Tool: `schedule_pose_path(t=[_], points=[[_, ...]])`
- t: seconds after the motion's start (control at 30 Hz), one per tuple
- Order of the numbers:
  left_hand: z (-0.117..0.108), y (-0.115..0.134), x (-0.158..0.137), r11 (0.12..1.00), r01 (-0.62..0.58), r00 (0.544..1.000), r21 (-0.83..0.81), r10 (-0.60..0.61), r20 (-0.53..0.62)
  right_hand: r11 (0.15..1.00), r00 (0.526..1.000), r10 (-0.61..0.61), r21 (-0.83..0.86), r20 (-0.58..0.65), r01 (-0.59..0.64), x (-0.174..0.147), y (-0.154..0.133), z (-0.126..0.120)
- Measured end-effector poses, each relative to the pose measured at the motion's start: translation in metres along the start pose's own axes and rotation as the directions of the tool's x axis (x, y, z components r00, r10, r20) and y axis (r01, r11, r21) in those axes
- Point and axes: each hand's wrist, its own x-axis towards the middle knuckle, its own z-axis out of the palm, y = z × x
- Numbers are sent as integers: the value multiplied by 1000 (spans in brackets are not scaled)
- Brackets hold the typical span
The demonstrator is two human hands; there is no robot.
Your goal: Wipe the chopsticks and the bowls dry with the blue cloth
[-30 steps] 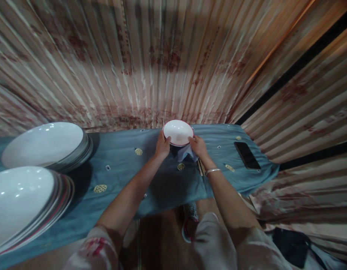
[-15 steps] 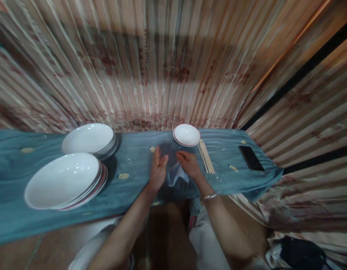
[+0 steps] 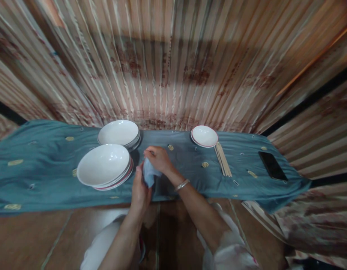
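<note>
R hand (image 3: 159,159) w/ cloth (image 3: 149,174) nr bowl stack (image 3: 104,165)

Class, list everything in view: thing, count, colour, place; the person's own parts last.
tablecloth: one, yellow-patterned teal, centre
large bowl stacks: two, white, left
small bowl stack: one, white, red-rimmed, back right
chopsticks: one bunch, pale, by small bowls
phone: one, black, far right
cloth: one, light blue, beside large bowls
curtains: count unclear, beige with reddish pattern, behind
poles: three visible, dark, both sides
floor: one, brown, below
bracelet: one, silver, right wrist
clothing: count unclear, pale, bottom
left hand: one, bare, against cloth
right hand: one, bare, gripping cloth
</note>
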Motion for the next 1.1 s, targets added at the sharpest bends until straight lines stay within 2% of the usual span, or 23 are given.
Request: schedule_pose_path(t=[0.07, 0.2, 0.33, 0.43, 0.63, 0.83, 0.9, 1.0, 1.1], points=[[-1, 6, 2, 996, 39, 999, -75, -38, 25, 997, 998, -34, -68, 61, 38, 14, -14, 5], [-7, 16, 7, 987, -7, 999, -162, 2, -32, 979, 983, -68, -179, 169, 99, 34, -34, 18], [-13, 22, 13, 981, 14, 998, -194, -27, -63, 965, 968, -67, -231, 244, 125, 44, -39, 28], [-13, 24, 15, 975, 25, 994, -219, -48, -97, 963, 964, -89, -226, 250, 147, 46, -37, 31], [-8, 27, 11, 976, 33, 971, -216, -82, -222, 999, 976, -34, 15, 215, 32, 42, -31, 32], [-6, 28, 7, 986, -23, 971, -162, -16, -237, 974, 990, -2, 223, 141, -30, 32, -30, 30], [-6, 27, 6, 988, -69, 975, -138, 37, -218, 956, 994, -4, 291, 108, -27, 27, -29, 27], [-7, 24, 2, 988, -136, 984, -72, 126, -128, 922, 1000, -4, 387, 18, -3, 16, -24, 18], [-4, 21, -5, 991, -136, 990, -17, 135, -49, 893, 996, 21, 449, -87, 21, -1, -17, 4]])
